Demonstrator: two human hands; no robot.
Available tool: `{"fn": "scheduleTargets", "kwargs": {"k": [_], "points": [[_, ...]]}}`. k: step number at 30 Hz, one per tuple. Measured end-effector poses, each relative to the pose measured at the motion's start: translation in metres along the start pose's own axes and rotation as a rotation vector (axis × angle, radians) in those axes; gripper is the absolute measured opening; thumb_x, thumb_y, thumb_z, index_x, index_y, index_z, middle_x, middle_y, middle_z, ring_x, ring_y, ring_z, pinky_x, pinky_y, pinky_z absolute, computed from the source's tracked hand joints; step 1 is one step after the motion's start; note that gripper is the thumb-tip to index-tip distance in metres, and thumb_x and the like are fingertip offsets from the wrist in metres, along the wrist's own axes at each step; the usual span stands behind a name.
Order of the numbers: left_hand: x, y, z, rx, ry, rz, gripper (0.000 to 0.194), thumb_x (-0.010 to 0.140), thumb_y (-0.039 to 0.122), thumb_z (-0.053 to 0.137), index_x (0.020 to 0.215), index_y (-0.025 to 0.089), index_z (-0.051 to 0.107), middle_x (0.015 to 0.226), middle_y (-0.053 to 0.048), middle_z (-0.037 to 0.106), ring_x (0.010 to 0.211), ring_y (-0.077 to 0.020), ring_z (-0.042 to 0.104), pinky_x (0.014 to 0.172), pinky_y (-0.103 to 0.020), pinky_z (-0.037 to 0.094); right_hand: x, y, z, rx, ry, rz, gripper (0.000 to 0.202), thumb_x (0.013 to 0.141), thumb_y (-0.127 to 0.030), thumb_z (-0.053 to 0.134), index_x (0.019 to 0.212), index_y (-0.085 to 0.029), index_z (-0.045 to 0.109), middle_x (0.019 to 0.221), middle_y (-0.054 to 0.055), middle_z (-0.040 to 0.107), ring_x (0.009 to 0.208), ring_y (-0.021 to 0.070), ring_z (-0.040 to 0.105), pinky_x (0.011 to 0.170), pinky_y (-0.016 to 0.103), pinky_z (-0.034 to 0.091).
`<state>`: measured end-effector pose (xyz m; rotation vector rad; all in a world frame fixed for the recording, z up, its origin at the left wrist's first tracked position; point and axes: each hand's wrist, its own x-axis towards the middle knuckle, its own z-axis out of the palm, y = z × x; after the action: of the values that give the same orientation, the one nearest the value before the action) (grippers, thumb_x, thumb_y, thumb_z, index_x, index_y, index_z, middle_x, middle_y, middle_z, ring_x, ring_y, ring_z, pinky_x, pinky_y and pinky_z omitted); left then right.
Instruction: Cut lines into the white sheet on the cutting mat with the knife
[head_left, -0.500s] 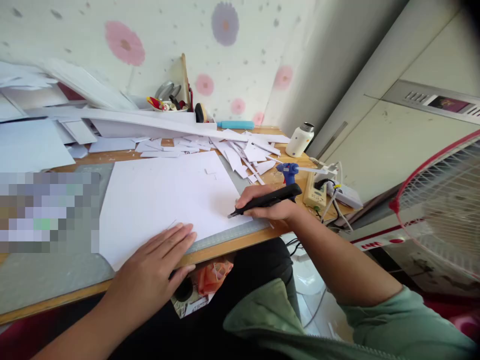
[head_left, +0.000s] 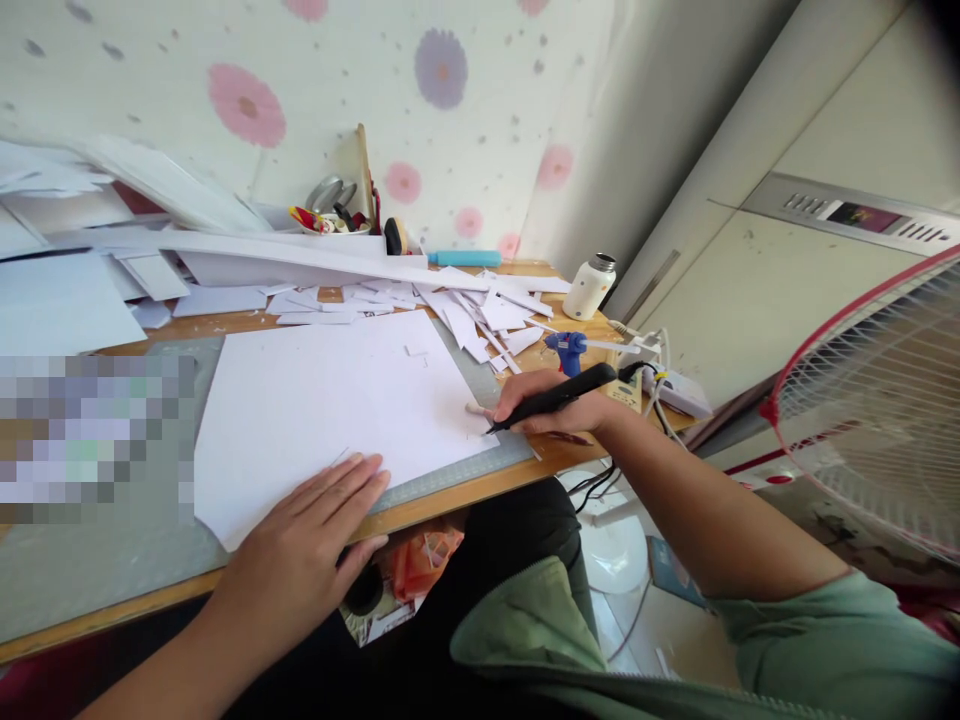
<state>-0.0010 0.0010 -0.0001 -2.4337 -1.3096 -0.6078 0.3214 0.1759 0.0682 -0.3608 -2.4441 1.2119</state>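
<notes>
black knife [head_left: 559,397] in right hand [head_left: 559,410], tip lower-left toward white sheet [head_left: 330,400]

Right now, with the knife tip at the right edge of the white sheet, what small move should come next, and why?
Probably draw the black knife in the right hand slowly along the white sheet, because its tip rests at the sheet's right edge while the left hand presses the near edge flat.

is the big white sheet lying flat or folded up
Flat: the white sheet is spread on the cutting mat, the left hand pressing its near edge.
</notes>
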Motion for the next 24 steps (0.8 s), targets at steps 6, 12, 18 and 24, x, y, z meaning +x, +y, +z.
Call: {"fn": "scheduleTargets", "kwargs": {"k": [6,12,18,24], "points": [[0.005,0.01,-0.011,-0.006,-0.046,-0.049,0.043,0.085,0.028,0.058,0.126,0.014,0.059,0.131,-0.012,0.063,0.119,-0.0271,0.061,0.096,-0.044,0.055,0.0,-0.015,-0.008,-0.094,-0.095,0.01,0.021,0.085,-0.02,0.065,0.105,-0.017,0.071,0.099,0.011,0.07,0.093,0.0212,0.067,0.085,0.036,0.053],[0.007,0.019,-0.014,-0.09,-0.096,-0.133,0.049,0.078,0.023,0.064,0.126,0.013,0.058,0.133,-0.012,0.061,0.124,-0.0281,0.056,0.102,-0.046,0.051,-0.022,-0.027,0.014,0.007,0.513,0.02,0.013,0.079,-0.028,0.074,0.091,-0.027,0.077,0.09,0.013,0.07,0.09,0.0236,0.067,0.081,0.04,0.052],[0.003,0.022,-0.017,-0.035,-0.096,-0.226,0.045,0.081,0.03,0.063,0.124,0.019,0.061,0.144,-0.017,0.05,0.135,-0.0366,0.042,0.106,-0.055,0.043,-0.006,-0.023,0.104,0.384,1.22,0.06,0.02,0.073,-0.038,0.073,0.084,-0.022,0.073,0.079,0.003,0.067,0.064,0.0166,0.064,0.054,0.029,0.053],[-0.014,0.011,-0.015,0.12,-0.11,-0.175,0.058,0.082,0.037,0.063,0.134,0.013,0.053,0.143,-0.021,0.05,0.133,-0.0406,0.044,0.102,-0.054,0.046,-0.004,-0.021,0.14,0.119,1.158,0.228,0.03,0.085,-0.044,0.062,0.102,-0.021,0.07,0.081,0.005,0.071,0.052,0.0158,0.06,0.05,0.031,0.052]]}}
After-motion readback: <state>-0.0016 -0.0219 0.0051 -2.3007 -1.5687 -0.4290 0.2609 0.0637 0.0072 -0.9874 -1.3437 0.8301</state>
